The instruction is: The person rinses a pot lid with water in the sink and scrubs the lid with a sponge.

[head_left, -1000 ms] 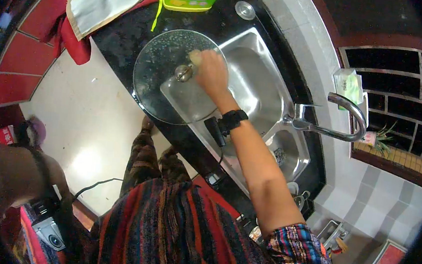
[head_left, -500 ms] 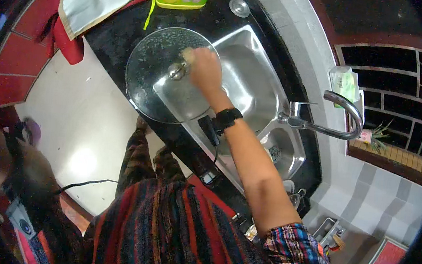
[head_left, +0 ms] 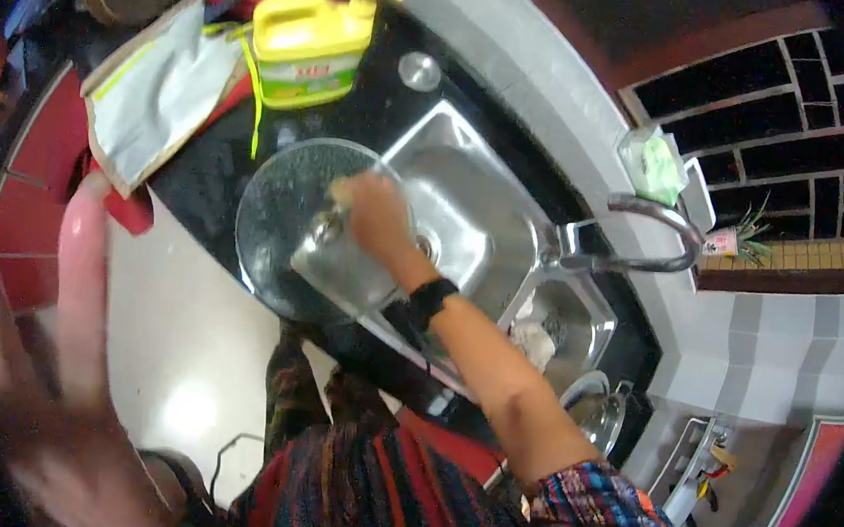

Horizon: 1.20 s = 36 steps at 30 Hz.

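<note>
My right hand (head_left: 377,222), wearing a black wristband, is closed around a small yellowish sponge (head_left: 342,192). It presses the sponge on a round, wet glass lid (head_left: 280,196) with a metal knob (head_left: 326,226). The lid lies across the dark countertop and the left part of the sink (head_left: 462,202). Large and blurred at the lower left, my left hand (head_left: 76,434) is raised close to the camera, its fingers stretched out and apart, holding nothing visible.
A yellow detergent jug (head_left: 310,48) stands behind the lid, beside a grey-white cloth apron (head_left: 161,90). A curved faucet (head_left: 662,214) rises at the sink's right. Whitish cloth-like material (head_left: 532,343) lies in the smaller basin. A metal pot (head_left: 597,419) is on the counter nearby.
The camera view has shifted, bringing the whole jug into sight. My left hand has come up near the lens with fingers extended. The right hand stays on the lid with the sponge.
</note>
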Tool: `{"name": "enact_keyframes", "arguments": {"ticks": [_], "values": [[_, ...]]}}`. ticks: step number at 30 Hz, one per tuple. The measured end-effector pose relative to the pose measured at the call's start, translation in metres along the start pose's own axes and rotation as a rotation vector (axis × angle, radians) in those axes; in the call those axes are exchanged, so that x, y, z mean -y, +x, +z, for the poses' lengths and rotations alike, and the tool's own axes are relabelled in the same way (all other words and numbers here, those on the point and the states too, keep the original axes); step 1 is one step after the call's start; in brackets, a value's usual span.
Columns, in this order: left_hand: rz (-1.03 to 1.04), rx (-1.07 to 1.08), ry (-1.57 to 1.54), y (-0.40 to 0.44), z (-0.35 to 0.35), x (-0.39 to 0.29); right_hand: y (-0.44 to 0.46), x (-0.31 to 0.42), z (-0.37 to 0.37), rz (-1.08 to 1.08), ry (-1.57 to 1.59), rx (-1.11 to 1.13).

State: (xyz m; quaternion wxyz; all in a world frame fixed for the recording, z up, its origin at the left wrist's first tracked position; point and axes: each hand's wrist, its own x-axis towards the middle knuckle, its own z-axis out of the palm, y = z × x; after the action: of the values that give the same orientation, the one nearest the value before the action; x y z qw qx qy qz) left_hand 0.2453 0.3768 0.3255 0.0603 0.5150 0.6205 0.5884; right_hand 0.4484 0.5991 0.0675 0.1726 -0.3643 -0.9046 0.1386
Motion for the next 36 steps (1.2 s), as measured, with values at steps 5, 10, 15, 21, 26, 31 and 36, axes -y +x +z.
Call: {"name": "enact_keyframes", "arguments": {"ticks": [5,10,15,21,26,31,36], "values": [[0.063,0.010,0.320,-0.012,-0.004,0.006,0.008,0.000,0.000,0.072,-0.004,0.118],[0.132,0.065,0.551,-0.016,-0.005,0.007,0.004,-0.003,0.002,-0.008,-0.033,0.004],[0.185,0.080,0.721,-0.021,-0.003,0.006,0.001,-0.003,0.003,0.016,0.004,0.028],[0.242,0.080,0.853,-0.021,-0.004,0.009,0.006,-0.004,0.006,0.018,0.011,-0.002],[0.271,0.069,0.921,-0.020,-0.003,0.013,0.010,0.000,-0.002,0.073,-0.001,0.134],[0.272,0.072,0.941,-0.022,-0.002,0.013,0.007,-0.001,0.001,0.013,-0.025,0.053],[0.274,0.072,0.959,-0.023,-0.005,0.011,0.013,0.006,-0.005,0.132,-0.044,0.163]]}}
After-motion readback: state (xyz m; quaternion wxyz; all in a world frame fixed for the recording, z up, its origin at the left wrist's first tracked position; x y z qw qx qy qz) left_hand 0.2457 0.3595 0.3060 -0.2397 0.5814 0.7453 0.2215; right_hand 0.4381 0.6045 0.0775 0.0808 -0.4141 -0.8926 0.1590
